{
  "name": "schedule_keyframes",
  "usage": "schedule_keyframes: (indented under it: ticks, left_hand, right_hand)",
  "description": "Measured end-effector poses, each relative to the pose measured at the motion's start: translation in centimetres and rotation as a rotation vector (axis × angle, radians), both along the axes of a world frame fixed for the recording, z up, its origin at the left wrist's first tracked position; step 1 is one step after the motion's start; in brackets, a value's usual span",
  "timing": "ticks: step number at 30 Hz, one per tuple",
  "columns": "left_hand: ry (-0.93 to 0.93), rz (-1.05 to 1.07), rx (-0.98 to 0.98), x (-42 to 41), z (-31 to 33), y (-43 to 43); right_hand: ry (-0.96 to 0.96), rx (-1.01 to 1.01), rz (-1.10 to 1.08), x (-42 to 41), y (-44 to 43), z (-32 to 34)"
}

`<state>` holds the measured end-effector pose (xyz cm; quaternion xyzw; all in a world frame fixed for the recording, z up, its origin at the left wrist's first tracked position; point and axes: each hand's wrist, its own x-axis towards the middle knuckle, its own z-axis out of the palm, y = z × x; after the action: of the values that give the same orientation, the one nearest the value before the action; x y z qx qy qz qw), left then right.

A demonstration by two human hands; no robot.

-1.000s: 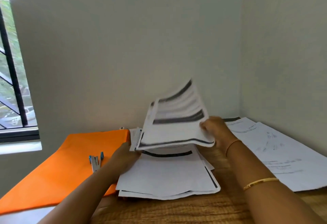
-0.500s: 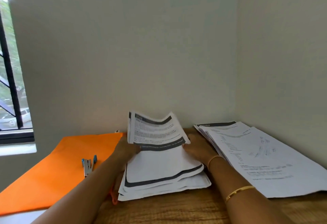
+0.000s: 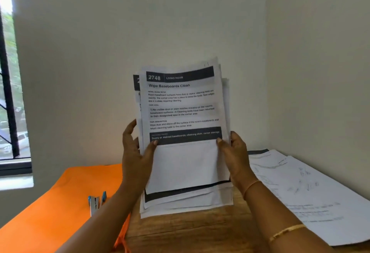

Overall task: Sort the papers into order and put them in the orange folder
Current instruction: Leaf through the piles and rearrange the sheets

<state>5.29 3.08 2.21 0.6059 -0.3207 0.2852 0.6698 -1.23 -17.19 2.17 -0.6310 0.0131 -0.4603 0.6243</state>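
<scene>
1. Papers: one stack of several sheets, held upright in front of the wall, between the two hands. The front sheet is headed "2748 LIVING ROOM" and "Wipe Baseboards Clean". The sheets behind it stick out unevenly at the top, left and bottom.
2. Hands: two. The left hand pinches the stack's left edge, thumb on the front sheet and fingers curled round behind. The right hand pinches the right edge the same way, thumb on the front.
3. Both thumbs lie at the ends of the dark band across the middle of the front sheet, so the papers rise well above the hands and hang below them too.
4. The stack's lower edge is down at the bench (whether it touches the wood I cannot tell).
5. Folder: one, orange, flat on the bench to the left of the papers, under the left forearm.
6. Stapler: one, blue and silver, lying on the folder just beside the left forearm.
7. Pile: one more lot of printed sheets, flat on the bench to the right, fanned loosely against the side wall.
8. Bangles: two, both on the right arm, a thin one at the wrist and a gold one further up.
9. Window: one, at far left.
</scene>
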Motion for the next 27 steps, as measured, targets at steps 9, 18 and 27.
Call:
schedule_keyframes:
  ticks: [9,18,27]
  left_hand:
    - [-0.128,0.062,0.158,0.4,-0.9,-0.4]
    - [-0.100,0.102,0.233,1.6,-2.5,-0.1]
    - [-0.037,0.076,0.321,0.7,-2.8,-0.3]
  right_hand:
    - [-0.035,-0.053,-0.019,-0.3,0.5,-1.0]
    - [0.030,-0.079,-0.037,-0.2,1.0,-1.1]
    - [0.086,-0.042,-0.033,-0.1,1.3,-1.7]
